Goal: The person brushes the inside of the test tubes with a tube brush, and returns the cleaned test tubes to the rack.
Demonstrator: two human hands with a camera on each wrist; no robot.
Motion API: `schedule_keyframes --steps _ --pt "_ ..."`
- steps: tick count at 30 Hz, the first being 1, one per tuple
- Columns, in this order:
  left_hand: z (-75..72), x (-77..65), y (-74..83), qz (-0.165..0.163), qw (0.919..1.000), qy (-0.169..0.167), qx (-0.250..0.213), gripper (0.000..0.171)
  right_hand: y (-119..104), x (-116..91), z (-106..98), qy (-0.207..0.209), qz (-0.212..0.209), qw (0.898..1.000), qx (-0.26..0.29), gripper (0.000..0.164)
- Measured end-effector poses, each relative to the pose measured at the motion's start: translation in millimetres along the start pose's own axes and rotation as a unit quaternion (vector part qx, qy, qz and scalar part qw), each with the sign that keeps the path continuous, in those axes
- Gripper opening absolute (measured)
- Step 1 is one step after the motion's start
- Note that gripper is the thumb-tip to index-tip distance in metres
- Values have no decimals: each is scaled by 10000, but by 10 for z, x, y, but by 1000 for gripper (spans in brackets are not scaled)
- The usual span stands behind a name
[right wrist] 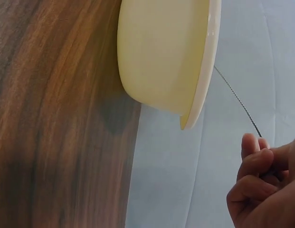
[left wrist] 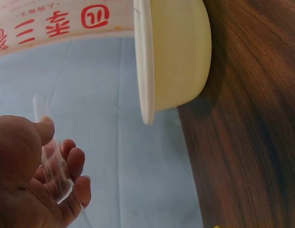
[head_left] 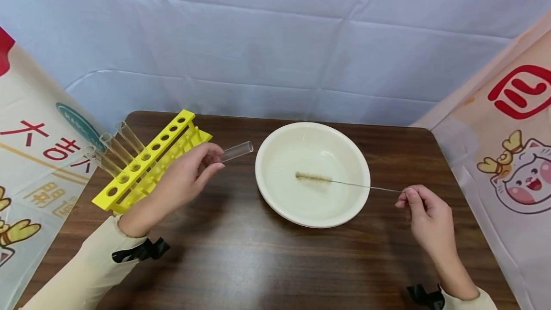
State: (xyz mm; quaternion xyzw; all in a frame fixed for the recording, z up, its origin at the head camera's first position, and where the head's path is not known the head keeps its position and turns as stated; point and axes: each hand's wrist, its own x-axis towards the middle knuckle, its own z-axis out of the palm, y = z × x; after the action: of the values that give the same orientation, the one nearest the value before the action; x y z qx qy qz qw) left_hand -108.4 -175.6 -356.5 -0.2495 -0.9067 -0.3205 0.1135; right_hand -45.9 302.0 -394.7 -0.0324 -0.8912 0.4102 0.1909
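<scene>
My left hand (head_left: 187,173) grips a clear glass test tube (head_left: 237,151) between thumb and fingers, one end pointing toward the basin. The left wrist view shows the same test tube (left wrist: 54,166) lying along the curled fingers. On the other side, my right hand (head_left: 432,216) pinches the thin wire handle of a test tube brush (head_left: 314,177). Its bristled head is inside the white basin (head_left: 275,204); I cannot tell whether it touches the bottom. In the right wrist view the twisted wire handle (right wrist: 240,102) runs from the fingertips past the basin's rim.
A yellow test tube rack (head_left: 156,147) stands at the left, beside my left forearm. Three clear test tubes (head_left: 129,135) stand in its holes. The brown wooden table (head_left: 258,262) ends at a pale cloth backdrop (head_left: 258,51), with printed cloths at both sides.
</scene>
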Motion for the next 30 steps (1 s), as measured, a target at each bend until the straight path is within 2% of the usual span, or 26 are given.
schedule_keyframes --steps 7,12,15,20,26,30 --pt "90 83 16 110 9998 -20 190 25 -76 44 -9 306 288 9975 571 29" --pt "158 125 25 214 9987 41 455 27 -157 88 -28 525 328 9911 1179 32" --pt "194 153 41 195 9984 5 532 28 -184 118 -36 599 468 9789 1897 32" --pt "268 206 57 126 9986 -53 516 28 -198 161 -37 687 651 9492 3002 32" --pt "393 263 39 125 9974 -72 708 27 -190 191 -32 528 628 9321 3528 31" --pt "470 299 55 130 9978 -124 633 26 -182 198 -27 373 600 9228 3788 31"
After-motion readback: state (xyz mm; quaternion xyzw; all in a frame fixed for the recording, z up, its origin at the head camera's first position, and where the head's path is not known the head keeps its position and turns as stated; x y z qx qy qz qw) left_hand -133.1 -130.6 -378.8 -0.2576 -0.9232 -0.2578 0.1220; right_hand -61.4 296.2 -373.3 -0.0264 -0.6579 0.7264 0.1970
